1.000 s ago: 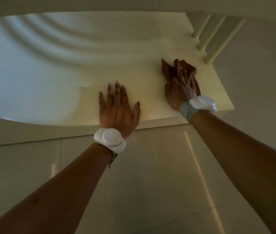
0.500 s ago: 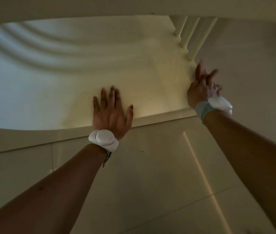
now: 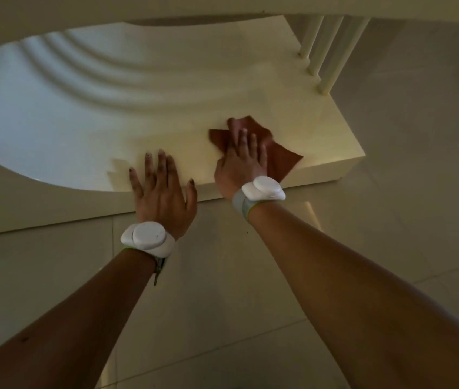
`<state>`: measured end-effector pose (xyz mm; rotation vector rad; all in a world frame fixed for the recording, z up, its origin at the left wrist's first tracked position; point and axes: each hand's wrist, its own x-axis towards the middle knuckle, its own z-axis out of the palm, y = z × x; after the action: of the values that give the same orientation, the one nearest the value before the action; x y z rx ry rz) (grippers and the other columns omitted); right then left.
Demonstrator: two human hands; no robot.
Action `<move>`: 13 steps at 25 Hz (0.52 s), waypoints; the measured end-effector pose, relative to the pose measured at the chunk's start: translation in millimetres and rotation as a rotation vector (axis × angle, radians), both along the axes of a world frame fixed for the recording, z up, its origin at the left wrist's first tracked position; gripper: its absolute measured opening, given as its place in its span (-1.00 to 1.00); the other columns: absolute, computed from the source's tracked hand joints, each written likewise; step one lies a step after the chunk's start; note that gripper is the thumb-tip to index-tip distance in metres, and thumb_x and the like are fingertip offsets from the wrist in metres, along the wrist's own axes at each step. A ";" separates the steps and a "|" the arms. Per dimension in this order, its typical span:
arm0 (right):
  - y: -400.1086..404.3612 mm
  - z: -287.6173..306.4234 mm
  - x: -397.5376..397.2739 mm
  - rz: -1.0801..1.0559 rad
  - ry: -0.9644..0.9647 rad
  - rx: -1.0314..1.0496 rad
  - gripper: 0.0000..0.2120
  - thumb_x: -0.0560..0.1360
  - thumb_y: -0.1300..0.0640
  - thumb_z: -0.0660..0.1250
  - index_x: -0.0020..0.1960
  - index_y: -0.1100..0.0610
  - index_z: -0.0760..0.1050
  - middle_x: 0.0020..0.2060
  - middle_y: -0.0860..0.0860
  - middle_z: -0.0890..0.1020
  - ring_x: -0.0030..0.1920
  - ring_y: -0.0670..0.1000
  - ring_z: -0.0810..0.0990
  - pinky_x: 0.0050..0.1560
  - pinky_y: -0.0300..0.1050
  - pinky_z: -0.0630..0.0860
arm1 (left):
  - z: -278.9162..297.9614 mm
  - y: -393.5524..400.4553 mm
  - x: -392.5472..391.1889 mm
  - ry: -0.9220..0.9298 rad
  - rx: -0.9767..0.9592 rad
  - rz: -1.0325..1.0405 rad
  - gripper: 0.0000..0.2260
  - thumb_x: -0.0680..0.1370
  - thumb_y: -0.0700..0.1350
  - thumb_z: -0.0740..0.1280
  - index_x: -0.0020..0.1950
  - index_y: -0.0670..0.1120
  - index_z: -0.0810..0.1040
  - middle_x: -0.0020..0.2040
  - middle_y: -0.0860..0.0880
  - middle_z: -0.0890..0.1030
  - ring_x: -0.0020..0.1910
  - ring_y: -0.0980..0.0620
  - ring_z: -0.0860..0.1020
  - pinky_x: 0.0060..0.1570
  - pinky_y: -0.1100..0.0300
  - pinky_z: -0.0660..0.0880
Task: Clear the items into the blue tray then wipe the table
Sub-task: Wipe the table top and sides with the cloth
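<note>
Right hand (image 3: 241,161) presses flat on a brown cloth (image 3: 279,158), left hand (image 3: 163,189) spread flat bracing the table (image 3: 250,88); firm, overlapping strokes suit best.

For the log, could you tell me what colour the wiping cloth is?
The cloth is reddish brown, seen in the head view.

Bare forearms; white puck-shaped wrist devices (image 3: 147,238) on grey straps.
</note>
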<state>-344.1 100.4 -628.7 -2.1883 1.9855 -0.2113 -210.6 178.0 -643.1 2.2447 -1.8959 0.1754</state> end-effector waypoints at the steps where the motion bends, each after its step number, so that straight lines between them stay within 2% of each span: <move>1: 3.4 1.4 0.4 0.138 0.035 -0.010 -0.44 0.57 0.01 0.03 0.54 0.10 0.06 0.55 0.07 0.00 0.55 0.11 -0.05 0.51 0.07 -0.13 | 0.0 1.4 3.5 0.001 -0.001 0.027 -0.38 0.55 0.12 -0.07 0.49 -0.24 0.17 0.53 -0.18 0.17 0.54 -0.16 0.01 0.43 -0.21 -0.17; 3: 17.3 3.5 -18.2 0.429 0.081 -0.051 -0.45 0.57 0.00 0.01 0.54 0.07 0.07 0.55 0.02 0.07 0.54 0.07 0.03 0.51 0.04 -0.02 | -0.1 5.1 9.5 -0.011 -0.017 0.058 -0.38 0.55 0.12 -0.04 0.50 -0.24 0.15 0.54 -0.17 0.13 0.54 -0.15 -0.03 0.42 -0.22 -0.21; 4: 22.7 1.8 -33.9 0.513 0.095 -0.081 -0.45 0.56 0.00 -0.01 0.53 0.05 0.08 0.54 0.00 0.11 0.54 0.06 0.07 0.51 0.03 0.01 | -0.1 7.5 13.4 -0.019 -0.025 0.059 -0.38 0.55 0.12 -0.02 0.50 -0.23 0.14 0.54 -0.17 0.12 0.54 -0.15 -0.05 0.42 -0.22 -0.22; 5: 26.7 0.9 -52.5 0.507 0.102 -0.112 -0.44 0.54 -0.01 -0.03 0.53 0.03 0.09 0.54 -0.01 0.13 0.53 0.06 0.10 0.50 0.03 0.03 | -0.5 9.2 16.3 -0.022 -0.025 0.050 -0.38 0.55 0.13 -0.01 0.51 -0.22 0.13 0.55 -0.16 0.10 0.54 -0.15 -0.06 0.42 -0.22 -0.23; 9: 23.6 1.3 -95.5 0.044 0.114 -0.083 -0.43 0.54 -0.01 -0.09 0.54 -0.10 -0.05 0.56 -0.03 -0.02 0.54 0.08 0.00 0.51 0.12 -0.04 | -2.0 8.9 20.7 -0.017 -0.003 0.027 -0.34 0.55 0.20 -0.04 0.53 -0.18 0.08 0.56 -0.10 0.08 0.54 -0.12 -0.06 0.41 -0.15 -0.29; 13: -22.1 12.4 -71.1 -0.353 -0.042 0.034 -0.49 0.58 0.01 0.00 0.52 0.01 0.13 0.56 0.02 -0.05 0.55 0.12 -0.14 0.49 0.20 -0.21 | -2.9 9.4 21.2 -0.020 -0.023 0.006 -0.34 0.56 0.22 -0.04 0.52 -0.18 0.13 0.55 -0.11 0.14 0.54 -0.12 0.04 0.44 -0.11 -0.17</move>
<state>-415.2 78.4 -616.2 -1.7825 2.3190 -0.2650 -189.4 187.3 -646.0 2.2427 -1.8874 0.2208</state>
